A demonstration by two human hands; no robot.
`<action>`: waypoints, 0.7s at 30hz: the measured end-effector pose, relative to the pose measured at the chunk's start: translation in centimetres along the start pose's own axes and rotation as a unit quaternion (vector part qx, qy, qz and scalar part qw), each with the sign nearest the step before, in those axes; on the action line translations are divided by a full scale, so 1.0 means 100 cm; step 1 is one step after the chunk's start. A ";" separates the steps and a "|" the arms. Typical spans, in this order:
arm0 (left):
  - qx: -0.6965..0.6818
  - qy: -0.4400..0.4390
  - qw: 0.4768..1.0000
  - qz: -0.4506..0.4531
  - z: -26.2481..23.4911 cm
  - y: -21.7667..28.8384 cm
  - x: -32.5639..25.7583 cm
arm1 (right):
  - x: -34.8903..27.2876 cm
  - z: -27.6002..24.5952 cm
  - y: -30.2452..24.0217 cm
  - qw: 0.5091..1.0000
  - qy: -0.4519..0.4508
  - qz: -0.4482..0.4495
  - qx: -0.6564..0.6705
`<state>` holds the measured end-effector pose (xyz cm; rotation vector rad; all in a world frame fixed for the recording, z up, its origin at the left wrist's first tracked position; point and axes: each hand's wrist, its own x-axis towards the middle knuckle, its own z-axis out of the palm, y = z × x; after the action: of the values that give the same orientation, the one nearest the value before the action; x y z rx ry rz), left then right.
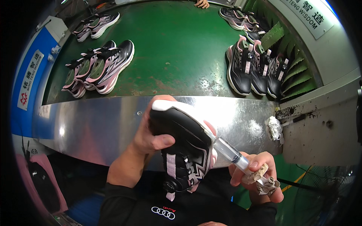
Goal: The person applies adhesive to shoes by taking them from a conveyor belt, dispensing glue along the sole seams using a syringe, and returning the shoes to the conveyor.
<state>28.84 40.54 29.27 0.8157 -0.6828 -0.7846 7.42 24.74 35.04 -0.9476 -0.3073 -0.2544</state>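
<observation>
My left hand point(152, 133) grips a black sneaker point(181, 132) by its toe, fingers behind the white sole and thumb on the black upper. The shoe has pink trim, a zigzag side pattern and a round dial near its tongue; it hangs tilted, toe up. In my right hand point(256, 173) is a clear plastic syringe point(230, 151), its tip touching or nearly touching the seam between sole and upper. Crumpled tan wrapping point(264, 180) surrounds the syringe's rear end, between my fingers. The exact contact at the tip is too small to tell.
A steel ledge point(86, 124) fronts a green conveyor belt point(169, 49). Similar sneakers stand at left point(105, 69) and right point(245, 69), with more behind. Crumpled white paper point(274, 128) and a dark-handled tool point(298, 119) lie at the ledge's right. Another person's hand point(202, 4) shows at the far edge.
</observation>
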 end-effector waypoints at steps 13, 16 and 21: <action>-0.083 0.073 0.991 -0.072 -0.005 -0.002 0.008 | -0.012 -0.020 0.015 1.000 0.016 -0.011 0.002; -0.098 0.077 0.989 -0.083 -0.007 -0.003 0.008 | -0.017 -0.022 0.020 1.000 0.021 -0.018 0.009; -0.124 0.075 0.985 -0.095 -0.014 -0.006 0.010 | -0.028 -0.023 0.025 0.999 0.039 -0.001 0.022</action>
<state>30.25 39.98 28.34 0.7093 -0.3662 -0.9492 6.03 24.40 30.87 -0.8914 -0.2424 -0.2850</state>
